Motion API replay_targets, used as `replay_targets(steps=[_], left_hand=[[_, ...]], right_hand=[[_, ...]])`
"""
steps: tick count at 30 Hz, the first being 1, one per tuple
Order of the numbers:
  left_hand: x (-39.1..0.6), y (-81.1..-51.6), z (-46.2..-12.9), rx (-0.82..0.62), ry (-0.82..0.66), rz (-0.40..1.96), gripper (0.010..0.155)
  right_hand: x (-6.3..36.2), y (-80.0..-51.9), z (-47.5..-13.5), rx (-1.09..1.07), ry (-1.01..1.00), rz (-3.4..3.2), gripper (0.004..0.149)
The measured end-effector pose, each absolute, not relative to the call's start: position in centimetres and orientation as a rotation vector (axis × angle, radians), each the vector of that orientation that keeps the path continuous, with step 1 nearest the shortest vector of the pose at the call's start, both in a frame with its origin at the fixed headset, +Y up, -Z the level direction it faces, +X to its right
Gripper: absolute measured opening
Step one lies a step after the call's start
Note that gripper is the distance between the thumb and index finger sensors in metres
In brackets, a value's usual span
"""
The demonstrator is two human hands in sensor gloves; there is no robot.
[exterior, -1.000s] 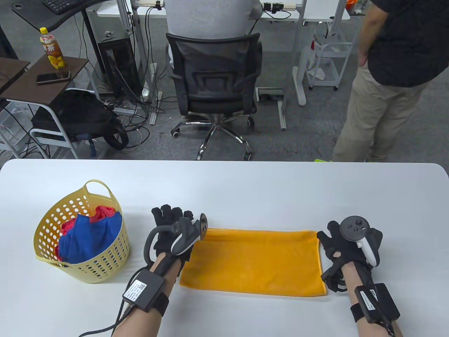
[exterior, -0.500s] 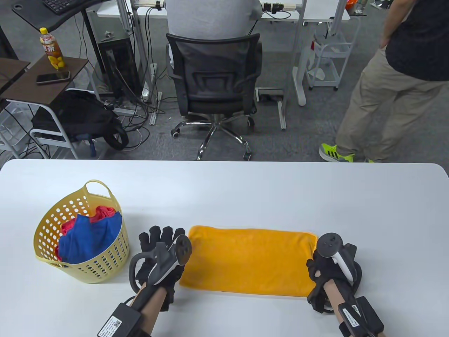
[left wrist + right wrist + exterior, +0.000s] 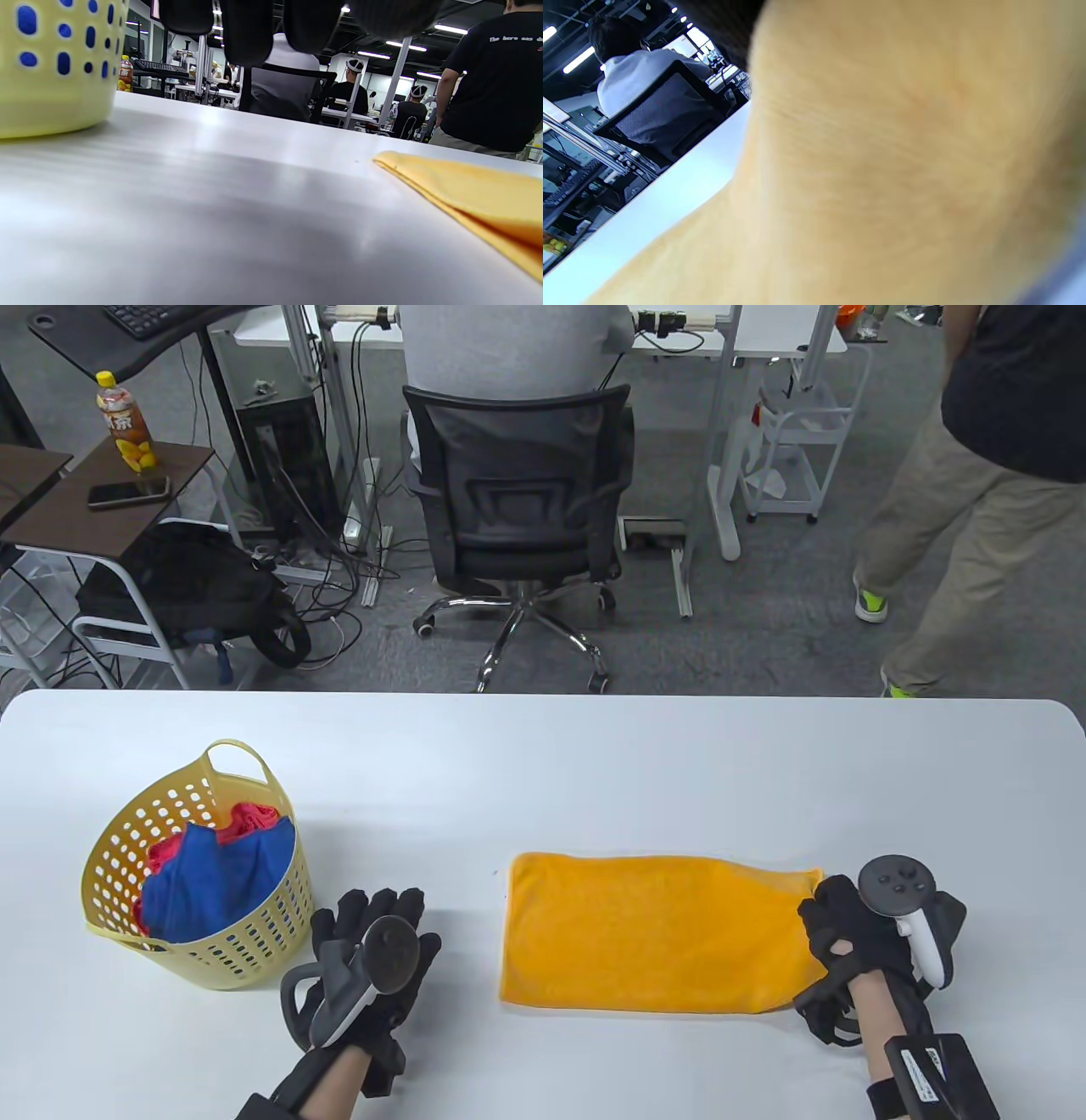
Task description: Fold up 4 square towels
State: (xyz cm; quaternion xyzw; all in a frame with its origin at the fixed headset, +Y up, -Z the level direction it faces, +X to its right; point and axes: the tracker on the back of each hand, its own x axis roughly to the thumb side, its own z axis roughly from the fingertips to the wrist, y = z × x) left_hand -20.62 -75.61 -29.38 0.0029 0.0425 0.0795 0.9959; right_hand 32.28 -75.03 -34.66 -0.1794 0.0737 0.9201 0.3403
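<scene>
One folded orange towel (image 3: 657,933) lies between both hands, touching the right hand (image 3: 857,937).

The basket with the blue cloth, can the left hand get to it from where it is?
Probably yes. The left hand lies flat on the table right beside the basket, nothing stands between them, and the basket's top is open. The yellow towel lies off to the other side.
</scene>
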Motion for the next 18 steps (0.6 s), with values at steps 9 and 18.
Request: replay_targets(steps=[9,18], left_hand=[[-20.9,-75.7,-29.3,-0.002,0.096,0.175,0.066],[-21.8,-75.8,-29.1,0.007,0.118,0.189,0.065]], right_hand=[[17.8,-71.5,-36.6,-0.138,0.124,2.333,0.045],[5.7,-76.7,-36.6,0.122,0.636,1.993,0.068]])
